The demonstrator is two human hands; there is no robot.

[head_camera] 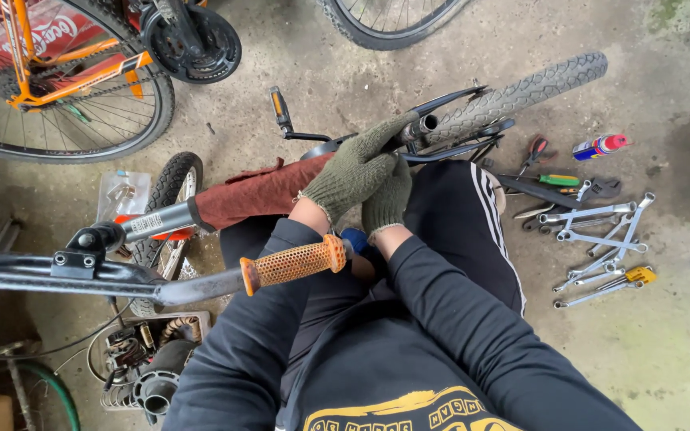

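Left hand (354, 169) fingers closed around bike frame tube (423, 126); right hand (386, 199) beneath, grip unclear. Wrenches (600, 239) well right of fingers.

Orange handlebar grip (293, 263) crossing lower left, spanners (600, 239) scattered at right, knobby tyre (521, 96) barring upper centre, bare concrete (664, 351) lower right

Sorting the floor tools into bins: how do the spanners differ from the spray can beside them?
The spanners are bare silver metal, long and thin, several lying fanned in a heap. The spray can is one short, round can, blue and white with a red cap. Both lie flat on the concrete floor.
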